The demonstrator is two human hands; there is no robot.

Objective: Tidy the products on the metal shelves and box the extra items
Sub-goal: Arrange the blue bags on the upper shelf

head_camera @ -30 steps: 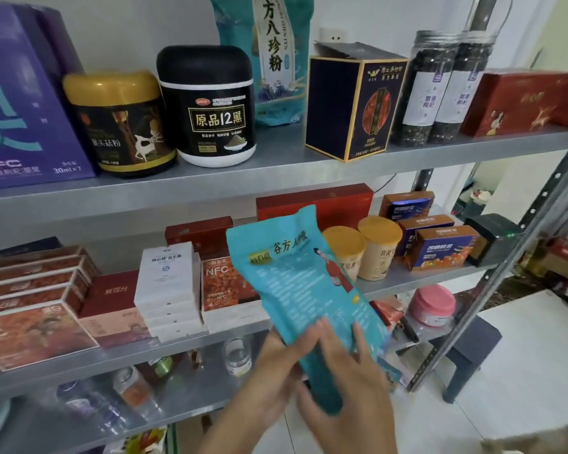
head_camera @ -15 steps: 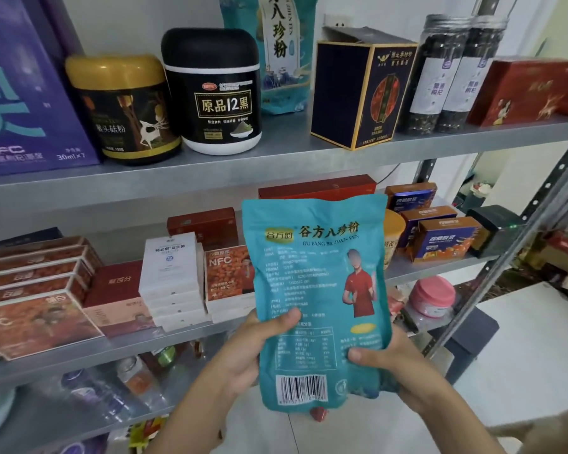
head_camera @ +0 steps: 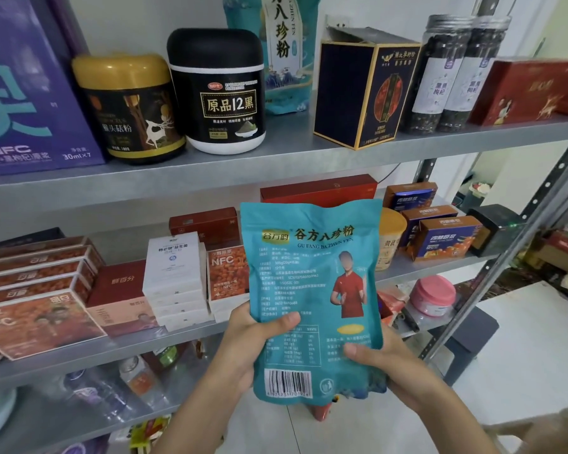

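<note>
The left hand [head_camera: 259, 339] grips the teal pouch [head_camera: 312, 283] at its lower left. Tilted a second ago, the pouch now stands upright before the middle shelf [head_camera: 112, 351]. The right hand [head_camera: 384, 365] grips its lower right, so placing it looks next.

From my end, the teal pouch [head_camera: 312, 290] reads as thin plastic film with a soft sheen, faintly wrinkled along its edges. The shelves [head_camera: 210, 173] are dull grey sheet metal, smooth and matt, with a perforated metal upright [head_camera: 538, 204] at the right. I see the black jar [head_camera: 217, 93] and the gold-lidded jar [head_camera: 128, 106] as smooth glossy plastic, the two clear jars [head_camera: 456, 73] as glass or clear plastic, I cannot tell which, under silvery lids, and the navy box [head_camera: 364, 90] and white boxes [head_camera: 174, 273] as smooth printed cardboard.
</note>
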